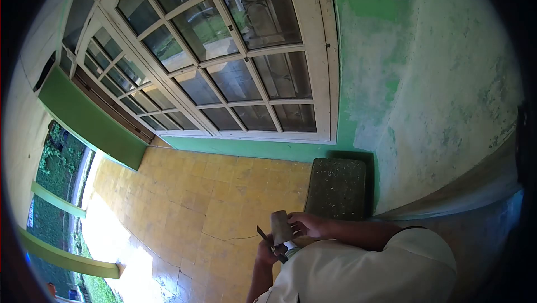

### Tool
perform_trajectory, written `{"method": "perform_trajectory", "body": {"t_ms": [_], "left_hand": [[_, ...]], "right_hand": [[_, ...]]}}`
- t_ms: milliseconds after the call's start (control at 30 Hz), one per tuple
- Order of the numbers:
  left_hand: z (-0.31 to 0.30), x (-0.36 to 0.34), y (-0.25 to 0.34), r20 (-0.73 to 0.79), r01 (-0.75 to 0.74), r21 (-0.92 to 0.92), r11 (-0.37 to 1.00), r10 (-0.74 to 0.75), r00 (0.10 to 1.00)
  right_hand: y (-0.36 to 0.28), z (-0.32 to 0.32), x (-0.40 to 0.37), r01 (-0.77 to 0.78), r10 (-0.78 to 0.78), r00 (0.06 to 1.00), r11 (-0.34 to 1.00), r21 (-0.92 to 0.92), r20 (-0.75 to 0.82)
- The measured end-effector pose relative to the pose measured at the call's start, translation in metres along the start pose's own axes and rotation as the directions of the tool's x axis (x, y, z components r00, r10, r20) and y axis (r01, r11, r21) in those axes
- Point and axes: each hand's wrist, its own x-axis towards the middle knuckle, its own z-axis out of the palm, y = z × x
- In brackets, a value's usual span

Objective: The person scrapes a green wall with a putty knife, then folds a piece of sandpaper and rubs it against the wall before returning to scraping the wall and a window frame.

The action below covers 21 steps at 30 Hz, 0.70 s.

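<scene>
A short, brownish-grey cylindrical piece [281, 227] is near the bottom centre, in front of the light-coloured shirt. The fingers of my right hand [305, 225] are closed around its right side. Just below and to the left, my left hand [267, 251] grips a thin dark tool like a blade [264, 235], whose pointed end sticks out up and left. The tool's lower part is partly hidden by the fingers. Both hands are close together, and the tool lies beside the lower left side of the cylindrical piece.
A dark speckled block like a seat [337, 188] stands against the green and grey wall [447, 79], beyond my right forearm. Yellow tiles [224, 191] cover the floor. White-framed windows [246, 90] are above, and a green ledge [92, 116] with outdoor plants is at the left.
</scene>
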Motion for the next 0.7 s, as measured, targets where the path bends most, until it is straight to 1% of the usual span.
{"method": "perform_trajectory", "body": {"t_ms": [33, 100, 133, 167, 267, 300, 367, 433, 467, 500, 533, 567, 633, 667, 700], "left_hand": [[-0.007, 0.000, 0.017, 0.006, -0.006, 0.007, 1.000, 0.006, 1.000], [-0.022, -0.004, 0.049, -0.077, -0.017, 0.000, 1.000, 0.017, 0.997], [-0.040, -0.003, 0.061, -0.074, -0.047, 0.051, 0.998, 0.051, 0.996], [-0.052, -0.005, 0.073, -0.067, -0.039, 0.051, 0.998, 0.043, 0.997], [-0.069, -0.012, 0.117, -0.248, -0.084, 0.033, 0.996, 0.090, 0.965], [-0.066, -0.017, 0.132, -0.239, -0.086, 0.041, 0.995, 0.094, 0.966], [-0.061, -0.023, 0.160, -0.362, -0.098, 0.112, 0.989, 0.132, 0.923], [-0.080, -0.019, 0.182, -0.354, -0.086, 0.148, 0.985, 0.134, 0.926], [-0.099, -0.013, 0.190, -0.273, -0.086, 0.192, 0.978, 0.138, 0.952], [-0.100, -0.010, 0.198, -0.194, -0.086, 0.232, 0.969, 0.133, 0.972], [-0.102, -0.005, 0.206, -0.130, -0.103, 0.182, 0.978, 0.128, 0.983], [-0.101, 0.002, 0.213, -0.123, -0.091, 0.174, 0.980, 0.114, 0.986], [-0.083, 0.022, 0.229, -0.115, -0.074, 0.326, 0.942, 0.117, 0.986], [-0.079, 0.034, 0.233, -0.074, -0.073, 0.249, 0.966, 0.094, 0.993], [-0.072, 0.047, 0.237, -0.058, -0.057, 0.255, 0.965, 0.074, 0.996]], "right_hand": [[-0.005, 0.010, 0.016, 0.007, -0.007, 1.000, 1.000, -0.007, 0.005], [-0.009, 0.031, 0.045, -0.028, 0.027, 0.994, 1.000, 0.006, 0.109], [-0.015, 0.047, 0.055, -0.048, 0.050, 0.995, 0.999, -0.019, 0.087], [-0.016, 0.055, 0.071, -0.042, 0.043, 0.996, 0.999, -0.017, 0.079], [-0.015, 0.073, 0.121, -0.073, 0.072, 0.996, 0.997, 0.026, 0.045], [-0.014, 0.079, 0.136, -0.062, 0.061, 0.997, 0.998, 0.021, 0.048], [-0.013, 0.089, 0.164, -0.041, 0.039, 0.995, 0.999, 0.023, 0.088], [-0.013, 0.098, 0.187, -0.034, 0.033, 0.997, 0.999, 0.020, 0.070], [-0.014, 0.102, 0.195, -0.018, 0.016, 0.997, 1.000, 0.020, 0.075], [-0.014, 0.105, 0.201, -0.005, 0.003, 0.997, 1.000, 0.024, 0.077], [-0.017, 0.106, 0.205, -0.006, 0.007, 0.998, 1.000, -0.009, 0.060], [-0.020, 0.105, 0.206, -0.003, 0.003, 0.999, 1.000, -0.007, 0.043], [-0.031, 0.101, 0.207, 0.054, -0.052, 0.998, 0.994, -0.094, 0.019], [-0.039, 0.096, 0.206, 0.073, -0.073, 0.997, 0.993, -0.094, 0.002], [-0.045, 0.090, 0.203, 0.103, -0.108, 0.993, 0.990, -0.096, -0.048]]}}
